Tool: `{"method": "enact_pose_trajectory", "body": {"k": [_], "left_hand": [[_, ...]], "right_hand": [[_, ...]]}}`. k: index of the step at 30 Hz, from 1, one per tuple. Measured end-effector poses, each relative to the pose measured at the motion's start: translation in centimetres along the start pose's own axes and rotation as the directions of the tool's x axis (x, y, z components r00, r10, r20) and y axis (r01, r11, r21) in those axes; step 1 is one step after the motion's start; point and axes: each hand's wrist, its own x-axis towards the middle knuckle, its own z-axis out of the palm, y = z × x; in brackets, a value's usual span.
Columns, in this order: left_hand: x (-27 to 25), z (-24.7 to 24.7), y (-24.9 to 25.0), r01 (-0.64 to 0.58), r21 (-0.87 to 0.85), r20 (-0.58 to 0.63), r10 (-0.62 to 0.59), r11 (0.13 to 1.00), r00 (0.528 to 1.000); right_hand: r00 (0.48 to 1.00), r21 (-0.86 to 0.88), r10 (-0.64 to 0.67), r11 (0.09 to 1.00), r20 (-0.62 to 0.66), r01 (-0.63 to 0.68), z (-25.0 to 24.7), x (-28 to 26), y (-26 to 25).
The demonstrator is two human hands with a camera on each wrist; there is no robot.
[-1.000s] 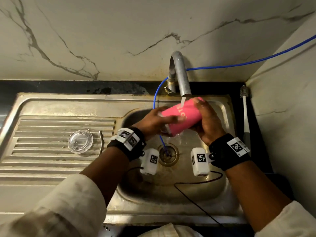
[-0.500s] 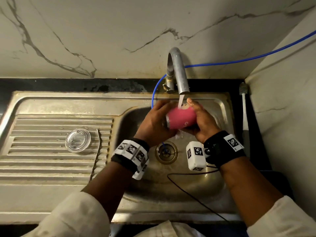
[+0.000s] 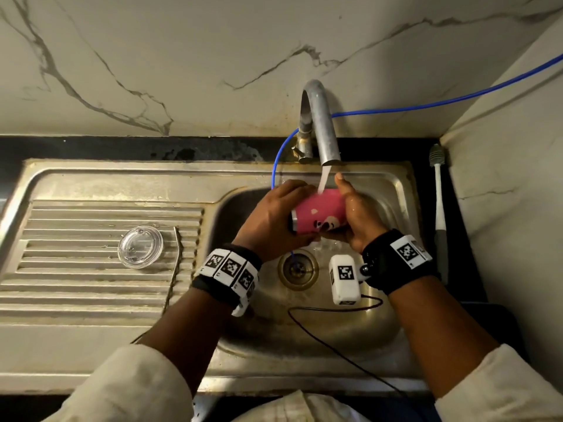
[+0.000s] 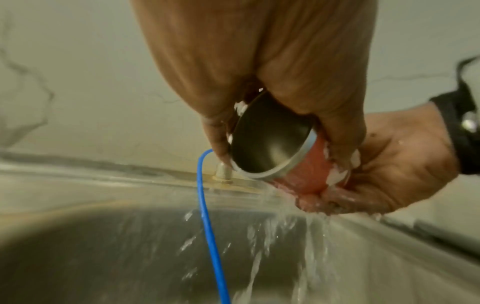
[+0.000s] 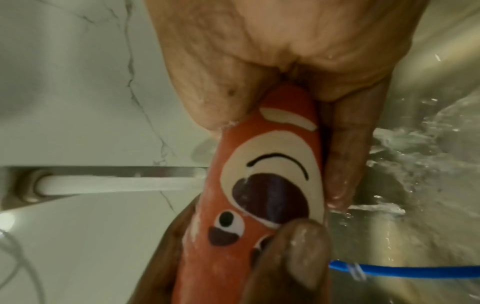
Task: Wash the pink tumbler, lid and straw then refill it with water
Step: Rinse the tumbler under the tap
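The pink tumbler (image 3: pixel 320 213) with a cartoon face lies on its side under the running tap (image 3: pixel 321 126), its steel rim (image 4: pixel 275 164) pointing left. My left hand (image 3: pixel 274 219) grips the rim end (image 4: pixel 298 67). My right hand (image 3: pixel 355 217) holds the base end, fingers wrapped round the printed side (image 5: pixel 270 181). Water hits the tumbler's top and runs off into the sink basin (image 3: pixel 374 318). The clear lid (image 3: pixel 140 246) lies flat on the drainboard, and the thin metal straw (image 3: pixel 174 266) lies just right of it.
A blue hose (image 3: pixel 426 103) runs from the right wall past the tap down to the drain (image 3: pixel 297 269). A white-handled brush (image 3: pixel 438 208) lies on the black counter at the right, by the side wall. A thin black cable (image 3: pixel 335 348) crosses the basin.
Both hands have turned the tumbler under the stream, so the cartoon face now shows on top. My left hand has shifted over the rim end.
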Motion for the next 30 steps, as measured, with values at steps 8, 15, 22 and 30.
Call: {"method": "enact_pose_trajectory", "body": {"k": [8, 15, 22, 30], "left_hand": [[-0.4, -0.5, -1.8, 0.651, -0.443, 0.491, -0.441, 0.617, 0.752], [-0.4, 1.6, -1.3, 0.545, -0.264, 0.221, -0.5, 0.796, 0.837], [-0.5, 2.8, -0.3, 0.473, -0.558, 0.145, -0.48, 0.682, 0.865], [0.1, 1.7, 1.1, 0.511, -0.842, 0.329, -0.585, 0.174, 0.741]], "right_hand": [[0.822, -0.293, -0.561, 0.773, 0.099, 0.563, 0.0, -2.0, -0.3], [0.683, -0.376, -0.726, 0.612, 0.083, 0.696, 1.6, -3.3, 1.5], [0.607, -0.328, -0.787, 0.548, 0.109, 0.769, 2.1, -4.7, 1.6], [0.679, -0.071, -0.73, 0.683, -0.077, 0.727, 1.7, -2.5, -1.1]]}}
